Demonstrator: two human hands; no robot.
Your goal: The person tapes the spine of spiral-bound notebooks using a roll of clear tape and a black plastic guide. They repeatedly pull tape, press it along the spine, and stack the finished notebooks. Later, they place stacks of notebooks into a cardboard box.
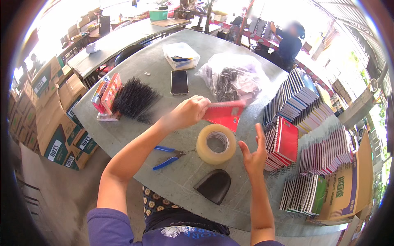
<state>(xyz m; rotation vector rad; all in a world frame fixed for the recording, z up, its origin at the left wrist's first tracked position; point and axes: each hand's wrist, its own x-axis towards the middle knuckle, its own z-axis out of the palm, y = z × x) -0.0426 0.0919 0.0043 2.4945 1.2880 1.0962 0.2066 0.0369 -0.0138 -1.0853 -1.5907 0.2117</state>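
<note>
My left hand [191,111] is closed on the edge of a red notebook [225,115], held over the middle of the table and partly smeared by motion. My right hand [255,156] is off to the notebook's right, fingers apart and nothing in them. Between my arms a wide roll of clear tape [202,144] lies flat. Blue-handled cutting pliers [166,162] rest left of it, and a black rounded flat piece [214,186] lies nearer to me. Stacked red spiral notebooks [286,139] stand just beyond my right hand.
Black binding coils [135,96] lie at left beside small red boxes [110,92]. Farther back are a phone [179,83], a white plastic tub [180,61] and a clear bag [234,76]. Blue notebooks [293,98], green ones [303,194] and a carton [349,186] line the right. A person [289,45] works beyond.
</note>
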